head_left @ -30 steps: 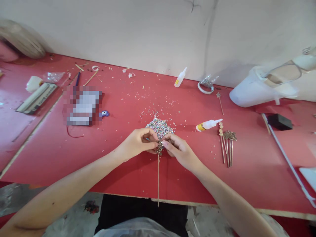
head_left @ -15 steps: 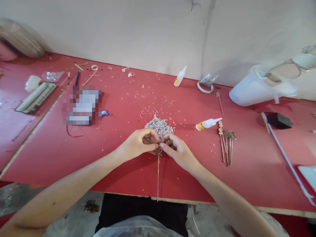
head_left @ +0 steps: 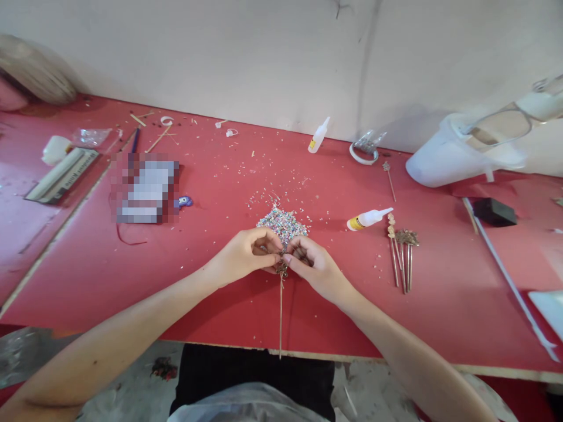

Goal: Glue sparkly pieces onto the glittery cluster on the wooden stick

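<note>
A thin gold-toned hair stick (head_left: pixel 281 316) points toward me, its lower end at the table's front edge. At its top is an ornate metal head, partly covered by my fingers. My left hand (head_left: pixel 250 255) is closed in a pinch at the left of this head. From the right, my right hand (head_left: pixel 319 266) pinches the same head, thumb tip close to the left thumb. Any small piece between the fingertips is too small to make out. Just beyond my fingers lies a heap of tiny multicoloured sparkling stones (head_left: pixel 281 223).
Several similar hair sticks (head_left: pixel 407 258) lie to the right beside a glue bottle (head_left: pixel 369 218). Another glue bottle (head_left: pixel 319 136) stands near the wall. A white bucket (head_left: pixel 440 155) is at the back right. On the left are a blurred-out flat object (head_left: pixel 149 187) and a knife packet (head_left: pixel 64 174).
Both hands stay at the ornate head with almost no movement. The view has shifted slightly, so the table's things appear a little further left.
</note>
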